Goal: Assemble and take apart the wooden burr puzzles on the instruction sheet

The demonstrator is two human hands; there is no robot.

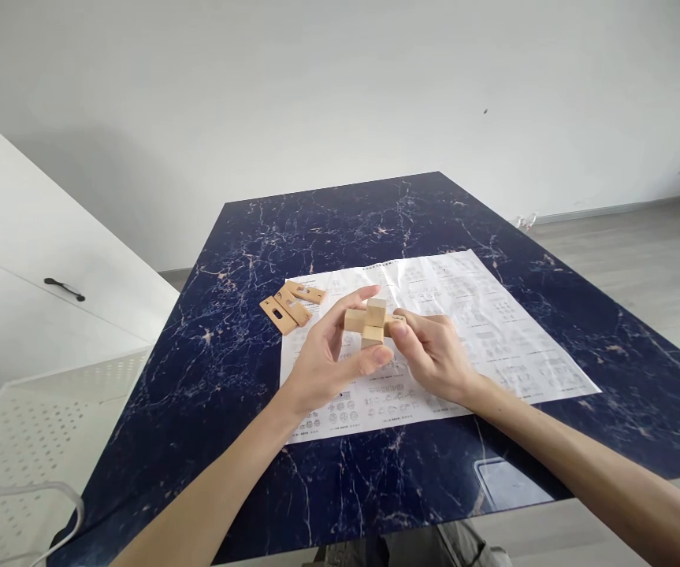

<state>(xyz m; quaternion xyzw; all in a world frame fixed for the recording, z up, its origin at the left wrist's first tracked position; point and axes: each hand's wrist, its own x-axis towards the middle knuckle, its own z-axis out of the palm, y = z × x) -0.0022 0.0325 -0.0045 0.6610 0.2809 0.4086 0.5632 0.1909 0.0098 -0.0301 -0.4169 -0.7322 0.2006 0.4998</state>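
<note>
Above the printed sheet I hold a wooden interlocking puzzle (375, 313), a cross of pale square bars. My left hand (336, 346) curves round its left side, thumb at the lower front and a finger behind the top. My right hand (434, 350) pinches the right-hand bar between thumb and fingers; a dark mark shows on that bar. To the left, several flat wooden pieces (279, 316) with slots and numbers lie partly overlapping on the sheet's corner and the table. The inner joints of the cross are hidden.
The large printed instruction sheet (470, 339), creased, lies on a dark blue marbled table (292, 236). A phone-like glossy rectangle (510, 482) is at the front edge. A white cabinet (32, 236) and a perforated white surface (26, 441) with a cable stand left.
</note>
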